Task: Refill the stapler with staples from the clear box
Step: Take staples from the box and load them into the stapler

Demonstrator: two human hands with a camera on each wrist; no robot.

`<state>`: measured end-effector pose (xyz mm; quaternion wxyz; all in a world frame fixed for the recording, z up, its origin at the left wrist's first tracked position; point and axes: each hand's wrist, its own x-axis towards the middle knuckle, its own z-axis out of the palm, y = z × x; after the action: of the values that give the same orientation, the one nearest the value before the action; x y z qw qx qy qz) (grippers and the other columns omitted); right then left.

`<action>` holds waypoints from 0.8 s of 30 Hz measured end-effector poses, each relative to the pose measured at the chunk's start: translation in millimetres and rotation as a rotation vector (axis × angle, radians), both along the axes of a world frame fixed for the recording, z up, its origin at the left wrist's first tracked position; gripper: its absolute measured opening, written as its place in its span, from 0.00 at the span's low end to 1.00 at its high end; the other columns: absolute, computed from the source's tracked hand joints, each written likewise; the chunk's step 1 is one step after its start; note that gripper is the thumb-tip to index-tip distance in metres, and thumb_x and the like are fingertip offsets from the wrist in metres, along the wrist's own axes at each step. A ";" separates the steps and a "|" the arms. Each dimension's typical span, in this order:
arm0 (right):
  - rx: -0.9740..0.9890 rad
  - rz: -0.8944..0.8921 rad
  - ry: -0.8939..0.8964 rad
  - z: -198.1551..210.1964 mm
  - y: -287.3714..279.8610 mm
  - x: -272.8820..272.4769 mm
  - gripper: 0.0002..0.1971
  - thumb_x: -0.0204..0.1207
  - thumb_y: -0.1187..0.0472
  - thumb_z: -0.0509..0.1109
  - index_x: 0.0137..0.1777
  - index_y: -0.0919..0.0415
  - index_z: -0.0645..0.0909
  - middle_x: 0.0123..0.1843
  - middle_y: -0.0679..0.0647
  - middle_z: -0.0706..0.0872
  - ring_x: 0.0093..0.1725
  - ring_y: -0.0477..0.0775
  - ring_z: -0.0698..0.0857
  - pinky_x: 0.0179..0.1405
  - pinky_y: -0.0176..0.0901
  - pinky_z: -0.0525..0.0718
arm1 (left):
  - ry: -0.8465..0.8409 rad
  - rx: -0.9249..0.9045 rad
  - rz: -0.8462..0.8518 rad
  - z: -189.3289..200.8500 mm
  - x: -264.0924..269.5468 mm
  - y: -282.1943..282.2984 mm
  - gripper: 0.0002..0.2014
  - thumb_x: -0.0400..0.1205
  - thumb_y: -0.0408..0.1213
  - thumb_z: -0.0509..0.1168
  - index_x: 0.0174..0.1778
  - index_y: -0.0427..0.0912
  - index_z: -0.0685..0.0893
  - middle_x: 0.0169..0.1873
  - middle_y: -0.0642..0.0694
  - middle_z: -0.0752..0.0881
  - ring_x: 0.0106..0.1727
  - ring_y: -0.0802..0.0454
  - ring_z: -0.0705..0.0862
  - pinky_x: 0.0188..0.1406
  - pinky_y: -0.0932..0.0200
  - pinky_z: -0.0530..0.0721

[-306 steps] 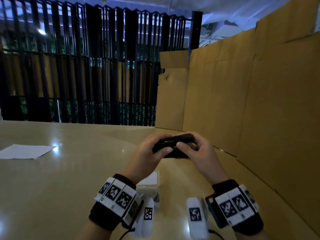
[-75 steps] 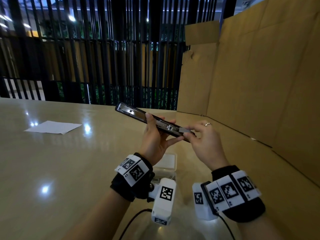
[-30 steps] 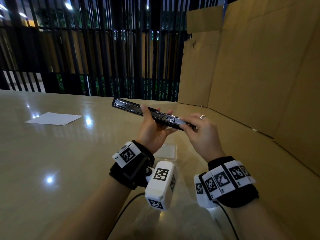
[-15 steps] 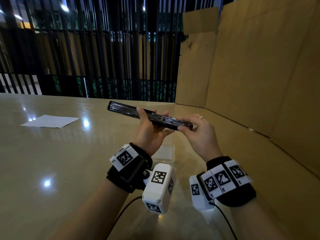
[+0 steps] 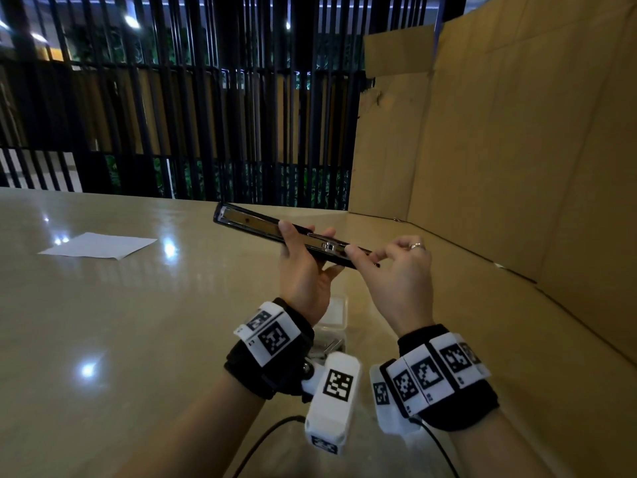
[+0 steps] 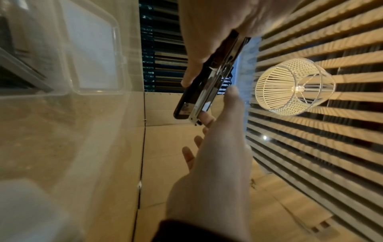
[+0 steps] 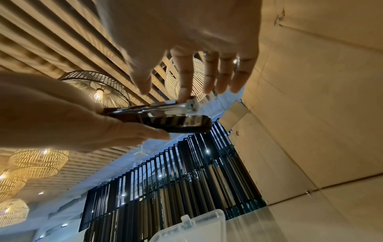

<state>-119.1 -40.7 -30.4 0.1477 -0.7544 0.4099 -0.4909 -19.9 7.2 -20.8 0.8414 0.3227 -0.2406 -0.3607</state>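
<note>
A black stapler (image 5: 248,220) is swung open flat and held in the air, its metal staple channel (image 5: 327,244) facing up. My left hand (image 5: 303,250) grips it round the middle from below, thumb on the near side. My right hand (image 5: 379,257) hovers at the stapler's right end; only its index fingertip (image 7: 184,88) touches the channel, and the thumb hangs apart. The left wrist view shows the stapler (image 6: 199,91) end-on with that finger at its tip. The clear box (image 5: 336,313) lies open on the table under my hands, partly hidden by the left wrist.
A white sheet of paper (image 5: 100,244) lies at the far left of the glossy beige table (image 5: 120,339). A cardboard wall (image 5: 499,167) stands along the right and back right. A black slatted fence (image 5: 172,115) closes the far side.
The right hand, which earlier brought a staple strip to the channel and then held the stapler's right end, now has its fingers lifted, with only the index fingertip left on the channel.
</note>
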 end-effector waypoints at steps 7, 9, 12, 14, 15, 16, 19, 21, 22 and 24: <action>0.094 -0.075 0.045 -0.9 1.7 0.1 0.18 0.64 0.44 0.70 0.33 0.61 0.85 0.55 0.57 0.80 0.62 0.57 0.75 0.54 0.55 0.81 | -0.056 0.005 0.072 -9.1 -16.6 -1.8 0.19 0.85 0.53 0.45 0.43 0.44 0.73 0.47 0.41 0.85 0.55 0.40 0.82 0.52 0.47 0.84; 0.106 -0.071 0.004 -3.3 -0.1 1.3 0.17 0.63 0.45 0.71 0.32 0.61 0.85 0.53 0.57 0.81 0.61 0.57 0.75 0.52 0.55 0.82 | -0.045 0.007 0.083 -10.7 -17.8 -2.6 0.19 0.85 0.53 0.46 0.42 0.44 0.73 0.45 0.42 0.85 0.49 0.43 0.84 0.49 0.47 0.84; 0.116 -0.060 -0.101 -7.1 2.4 6.0 0.17 0.63 0.46 0.72 0.29 0.61 0.84 0.51 0.56 0.81 0.58 0.54 0.76 0.51 0.55 0.83 | -0.033 -0.015 0.133 -11.5 -19.4 -2.6 0.18 0.85 0.53 0.47 0.42 0.44 0.73 0.44 0.43 0.86 0.42 0.49 0.85 0.51 0.45 0.84; 0.108 -0.040 -0.164 -8.6 5.8 9.7 0.16 0.64 0.46 0.73 0.28 0.61 0.83 0.50 0.55 0.79 0.56 0.51 0.76 0.52 0.53 0.81 | -0.043 -0.035 0.175 -10.8 -18.8 -1.7 0.18 0.86 0.52 0.46 0.42 0.45 0.74 0.44 0.44 0.86 0.44 0.53 0.86 0.56 0.43 0.83; 0.116 -0.023 -0.199 -8.7 7.4 11.0 0.16 0.64 0.47 0.73 0.28 0.60 0.81 0.50 0.54 0.78 0.55 0.49 0.74 0.54 0.52 0.81 | -0.057 -0.047 0.195 -10.4 -18.3 -1.3 0.17 0.86 0.52 0.46 0.42 0.46 0.74 0.44 0.45 0.86 0.47 0.53 0.86 0.58 0.44 0.83; 0.139 -0.001 -0.239 -8.5 8.6 11.8 0.15 0.64 0.48 0.74 0.27 0.59 0.80 0.50 0.54 0.77 0.54 0.46 0.72 0.56 0.51 0.80 | -0.073 -0.063 0.211 -9.8 -18.1 -0.9 0.17 0.86 0.51 0.46 0.42 0.46 0.74 0.45 0.45 0.86 0.50 0.52 0.85 0.59 0.45 0.83; 0.207 0.049 -0.317 -5.7 11.5 11.6 0.16 0.64 0.49 0.74 0.23 0.53 0.74 0.50 0.57 0.81 0.51 0.41 0.68 0.60 0.52 0.77 | -0.154 -0.104 0.257 -8.9 -17.8 0.2 0.16 0.87 0.47 0.45 0.40 0.48 0.74 0.43 0.46 0.85 0.49 0.53 0.85 0.55 0.48 0.83; 0.170 0.064 -0.283 -3.3 13.0 10.0 0.17 0.64 0.48 0.74 0.21 0.52 0.73 0.45 0.54 0.79 0.49 0.42 0.71 0.57 0.53 0.79 | -0.184 -0.122 0.272 -8.2 -16.8 0.5 0.17 0.87 0.47 0.45 0.39 0.48 0.74 0.40 0.46 0.83 0.44 0.55 0.84 0.49 0.51 0.84; 0.130 0.079 -0.245 -2.5 13.6 9.2 0.18 0.65 0.47 0.74 0.21 0.53 0.73 0.44 0.52 0.77 0.47 0.45 0.73 0.54 0.52 0.80 | -0.173 -0.129 0.267 -7.2 -15.9 0.6 0.17 0.87 0.47 0.45 0.39 0.47 0.73 0.38 0.46 0.82 0.42 0.55 0.83 0.47 0.52 0.84; 0.050 0.123 -0.160 -0.7 13.5 8.4 0.20 0.65 0.46 0.73 0.21 0.55 0.73 0.42 0.50 0.75 0.45 0.49 0.77 0.46 0.49 0.80 | -0.109 -0.110 0.237 -3.6 -12.9 0.9 0.17 0.87 0.49 0.45 0.38 0.46 0.72 0.34 0.46 0.80 0.38 0.53 0.82 0.42 0.53 0.82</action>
<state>-110.7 -27.2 -31.1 0.2287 -0.7327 0.3619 -0.5289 -32.8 8.2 -24.4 0.8802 0.3215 -0.2654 -0.2270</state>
